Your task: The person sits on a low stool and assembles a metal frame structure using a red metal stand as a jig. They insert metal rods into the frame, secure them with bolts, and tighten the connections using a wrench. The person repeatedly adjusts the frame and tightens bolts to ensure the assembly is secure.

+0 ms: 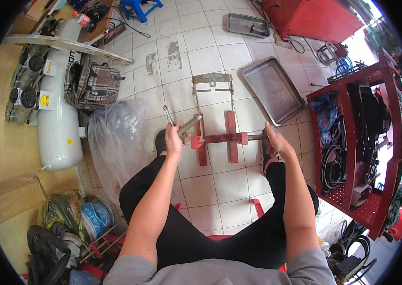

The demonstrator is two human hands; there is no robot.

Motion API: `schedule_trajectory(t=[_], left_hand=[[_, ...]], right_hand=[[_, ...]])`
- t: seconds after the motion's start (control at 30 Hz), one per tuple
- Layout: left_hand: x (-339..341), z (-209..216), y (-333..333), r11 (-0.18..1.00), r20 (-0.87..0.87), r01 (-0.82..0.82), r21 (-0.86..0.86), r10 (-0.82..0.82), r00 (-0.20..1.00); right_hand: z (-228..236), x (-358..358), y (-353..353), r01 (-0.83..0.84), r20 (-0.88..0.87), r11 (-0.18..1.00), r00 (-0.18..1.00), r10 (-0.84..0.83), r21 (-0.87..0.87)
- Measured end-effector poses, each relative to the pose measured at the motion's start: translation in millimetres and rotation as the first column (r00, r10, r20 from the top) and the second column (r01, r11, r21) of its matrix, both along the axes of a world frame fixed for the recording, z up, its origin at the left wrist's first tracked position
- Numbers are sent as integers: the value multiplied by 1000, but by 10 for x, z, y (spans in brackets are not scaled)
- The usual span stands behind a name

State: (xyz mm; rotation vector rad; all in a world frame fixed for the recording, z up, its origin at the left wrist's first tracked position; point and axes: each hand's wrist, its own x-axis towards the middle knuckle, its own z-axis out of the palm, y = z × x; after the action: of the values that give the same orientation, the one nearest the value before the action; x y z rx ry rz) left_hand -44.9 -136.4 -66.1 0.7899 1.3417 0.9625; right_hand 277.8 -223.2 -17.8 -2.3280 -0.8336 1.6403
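Observation:
A red metal stand (217, 138) with two floor bars sits on the tiles between my feet. My left hand (174, 138) is closed round a silver wrench (167, 113), its upper end pointing up and away. Right beside those fingers, a tilted olive-coloured cylinder (190, 124) rises at the stand's left end; whether the hand also touches it I cannot tell. A metal rod (256, 137) sticks out from the stand's right side. At its outer end is my right hand (278, 143), fingers stretched out, the palm facing the rod. A metal frame (212, 84) extends from the stand's far side.
A grey metal tray (277, 90) lies at the right, with a smaller tray (248, 25) farther back. A red tool cart (353, 142) stands on the right. To the left are a clear plastic bag (117, 147), a plaid bag (97, 85) and a white tank (59, 137).

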Motion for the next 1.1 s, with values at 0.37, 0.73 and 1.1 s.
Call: schedule_trajectory(t=[0.37, 0.73, 1.1], left_hand=[[2, -47, 6, 1000, 14, 20, 15, -20, 1000], [47, 29, -7, 1000, -46, 16, 19, -15, 999], [19, -49, 10, 1000, -54, 12, 17, -11, 998]], right_hand=[[103, 34, 46, -68, -110, 988, 993, 53, -138], [65, -15, 29, -7, -62, 994, 998, 0, -108], [20, -38, 23, 30, -41, 997, 999, -33, -74]])
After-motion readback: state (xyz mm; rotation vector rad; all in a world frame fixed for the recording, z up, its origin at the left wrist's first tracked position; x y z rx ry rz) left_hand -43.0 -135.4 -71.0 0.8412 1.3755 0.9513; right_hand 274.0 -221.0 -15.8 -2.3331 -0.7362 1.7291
